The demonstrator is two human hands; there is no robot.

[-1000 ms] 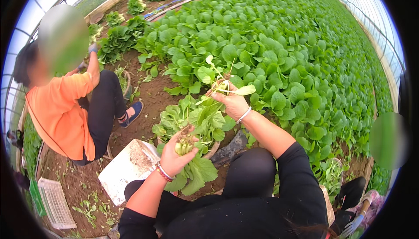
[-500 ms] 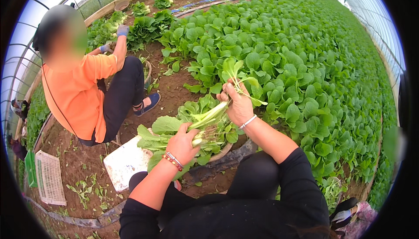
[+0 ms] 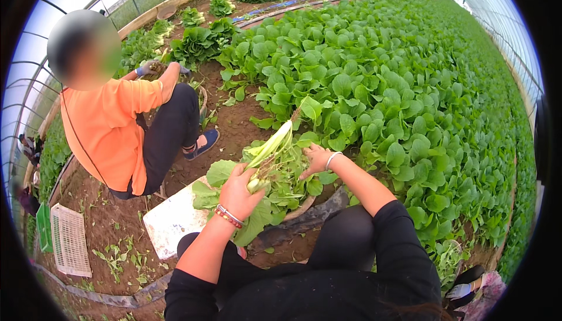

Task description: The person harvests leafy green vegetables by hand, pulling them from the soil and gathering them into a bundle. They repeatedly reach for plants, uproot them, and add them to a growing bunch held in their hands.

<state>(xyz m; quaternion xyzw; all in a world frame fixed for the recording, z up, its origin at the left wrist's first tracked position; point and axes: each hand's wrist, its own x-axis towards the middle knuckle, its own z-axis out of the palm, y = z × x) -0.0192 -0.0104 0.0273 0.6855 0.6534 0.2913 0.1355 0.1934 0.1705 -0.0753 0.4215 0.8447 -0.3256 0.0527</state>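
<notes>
My left hand (image 3: 240, 193) is closed around a few leafy green plants (image 3: 273, 145) with pale stalks and dirty roots. One stalk points up and away, its brown root at the far end. To the right, my right hand (image 3: 319, 160) hovers low at a heap of loose leaves (image 3: 287, 191), its fingers apart and nothing visible in them. The heap lies in a round tub, whose tan rim (image 3: 301, 209) shows in front of my knees. Large leaves hang below my left hand, and I cannot tell which of them it holds.
A dense bed of greens (image 3: 398, 104) fills the right side. At left crouches a co-worker in an orange top (image 3: 105, 133), near bundled greens (image 3: 199, 43). A white board (image 3: 175, 215) lies by my left arm. A white crate (image 3: 70, 239) stands farther left on soil.
My right hand has let go of the small leaves it held up and moved down to the heap, fingers spread. The stalk in my left hand has tilted more upright. The co-worker's hands have lowered.
</notes>
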